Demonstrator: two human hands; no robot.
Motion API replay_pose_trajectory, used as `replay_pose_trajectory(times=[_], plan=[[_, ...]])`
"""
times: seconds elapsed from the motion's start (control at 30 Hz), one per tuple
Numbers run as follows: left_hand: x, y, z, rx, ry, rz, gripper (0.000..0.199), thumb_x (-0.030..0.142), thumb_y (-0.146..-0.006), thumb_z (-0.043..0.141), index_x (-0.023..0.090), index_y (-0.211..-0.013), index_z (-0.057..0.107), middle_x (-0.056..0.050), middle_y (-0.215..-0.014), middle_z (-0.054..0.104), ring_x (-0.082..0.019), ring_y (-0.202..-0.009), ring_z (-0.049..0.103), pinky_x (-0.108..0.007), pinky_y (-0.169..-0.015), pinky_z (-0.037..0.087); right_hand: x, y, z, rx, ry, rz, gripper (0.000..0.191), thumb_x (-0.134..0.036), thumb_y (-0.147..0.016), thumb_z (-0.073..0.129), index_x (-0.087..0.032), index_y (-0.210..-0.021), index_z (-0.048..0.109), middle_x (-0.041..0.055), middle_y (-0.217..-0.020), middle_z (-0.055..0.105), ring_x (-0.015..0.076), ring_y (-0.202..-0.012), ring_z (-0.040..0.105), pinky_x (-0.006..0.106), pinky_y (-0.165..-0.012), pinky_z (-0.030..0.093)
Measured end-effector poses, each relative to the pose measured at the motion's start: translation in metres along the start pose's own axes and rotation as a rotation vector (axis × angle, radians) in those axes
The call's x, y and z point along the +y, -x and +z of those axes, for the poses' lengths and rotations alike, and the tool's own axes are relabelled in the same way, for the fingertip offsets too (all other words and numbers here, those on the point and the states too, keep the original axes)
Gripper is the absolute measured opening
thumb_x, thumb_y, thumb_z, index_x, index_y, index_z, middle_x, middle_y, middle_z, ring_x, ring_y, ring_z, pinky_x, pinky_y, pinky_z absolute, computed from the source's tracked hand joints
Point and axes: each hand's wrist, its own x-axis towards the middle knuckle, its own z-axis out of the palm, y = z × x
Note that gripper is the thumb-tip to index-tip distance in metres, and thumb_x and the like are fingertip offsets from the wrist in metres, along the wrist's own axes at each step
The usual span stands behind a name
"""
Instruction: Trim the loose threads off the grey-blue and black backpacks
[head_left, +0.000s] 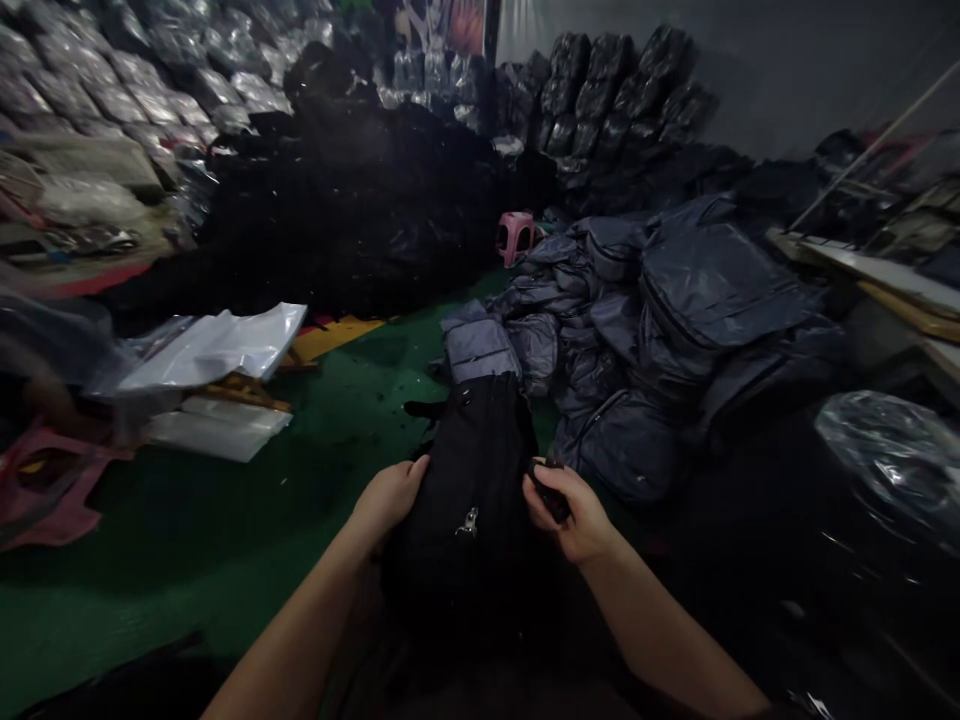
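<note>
A black backpack (465, 500) lies in front of me on the green floor, with a metal zipper pull (468, 521) on its front and a grey-blue bag (480, 350) just beyond its far end. My left hand (388, 495) rests against the backpack's left side, fingers on the black fabric. My right hand (570, 512) is at its right side, pinching a black strap or buckle (551, 488) between fingers and thumb. The backpack's lower part fades into shadow.
A large heap of grey-blue bags (675, 320) lies to the right, and a black plastic-wrapped bundle (892, 460) sits at lower right. White plastic sheets (217, 350) lie on a wooden frame at left. A pink stool (515, 238) stands beyond, before dark piles.
</note>
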Motion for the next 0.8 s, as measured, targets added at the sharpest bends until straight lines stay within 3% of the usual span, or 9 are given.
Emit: replay_pose_trajectory(times=[0.13, 0.27, 0.37, 0.5, 0.57, 0.8], plan=[[0.000, 0.000, 0.008, -0.026, 0.137, -0.005, 0.054, 0.062, -0.076, 0.041, 0.018, -0.084, 0.072, -0.008, -0.091, 0.073, -0.028, -0.087, 0.065, -0.031, -0.075, 0.046, -0.004, 0.000, -0.013, 0.024, -0.108, 0.020, 0.029, -0.037, -0.080, 0.055, -0.013, -0.065, 0.060, -0.0043, -0.046, 0.044, 0.0032, -0.031, 0.026, 0.021, -0.036, 0.015], [-0.002, 0.007, 0.014, -0.027, 0.268, -0.033, 0.058, 0.064, -0.073, 0.046, 0.016, -0.094, 0.072, -0.007, -0.093, 0.073, -0.026, -0.086, 0.066, -0.030, -0.074, 0.049, 0.000, 0.005, -0.022, 0.030, -0.096, 0.020, 0.057, -0.061, -0.083, 0.039, -0.011, -0.089, 0.066, 0.0013, -0.068, 0.055, 0.0030, -0.034, 0.027, 0.023, -0.038, 0.016], [-0.004, 0.009, 0.016, -0.031, 0.332, -0.061, 0.060, 0.064, -0.072, 0.048, 0.014, -0.095, 0.072, -0.008, -0.092, 0.073, -0.025, -0.084, 0.066, -0.030, -0.073, 0.051, 0.008, 0.013, -0.024, 0.099, 0.153, -0.111, 0.055, -0.065, -0.080, 0.044, -0.015, -0.093, 0.064, 0.0009, -0.074, 0.056, 0.0035, -0.037, 0.027, 0.023, -0.039, 0.017], [-0.005, 0.009, 0.017, -0.030, 0.375, -0.090, 0.057, 0.062, -0.072, 0.051, 0.014, -0.095, 0.072, -0.007, -0.093, 0.073, -0.025, -0.087, 0.066, -0.029, -0.075, 0.051, 0.007, 0.023, -0.019, 0.124, 0.644, -0.180, 0.030, -0.039, -0.069, 0.072, -0.019, -0.086, 0.057, -0.0032, -0.072, 0.051, 0.0088, -0.058, 0.042, 0.022, -0.055, 0.034], [-0.005, 0.010, 0.018, -0.028, 0.386, -0.099, 0.055, 0.061, -0.071, 0.052, 0.015, -0.093, 0.072, -0.007, -0.092, 0.073, -0.025, -0.088, 0.066, -0.029, -0.075, 0.051, 0.001, 0.026, -0.014, 0.088, 0.798, -0.171, 0.023, -0.036, -0.073, 0.068, -0.019, -0.082, 0.055, -0.0030, -0.072, 0.051, 0.0109, -0.066, 0.044, 0.024, -0.061, 0.036], [-0.003, 0.013, 0.019, -0.023, 0.410, -0.112, 0.054, 0.062, -0.069, 0.055, 0.015, -0.089, 0.073, -0.006, -0.089, 0.074, -0.026, -0.088, 0.066, -0.030, -0.075, 0.051, -0.004, 0.034, -0.008, 0.096, 1.072, -0.218, 0.026, -0.040, -0.083, 0.054, -0.019, -0.068, 0.049, -0.0039, -0.061, 0.045, 0.0105, -0.057, 0.039, 0.024, -0.052, 0.031]])
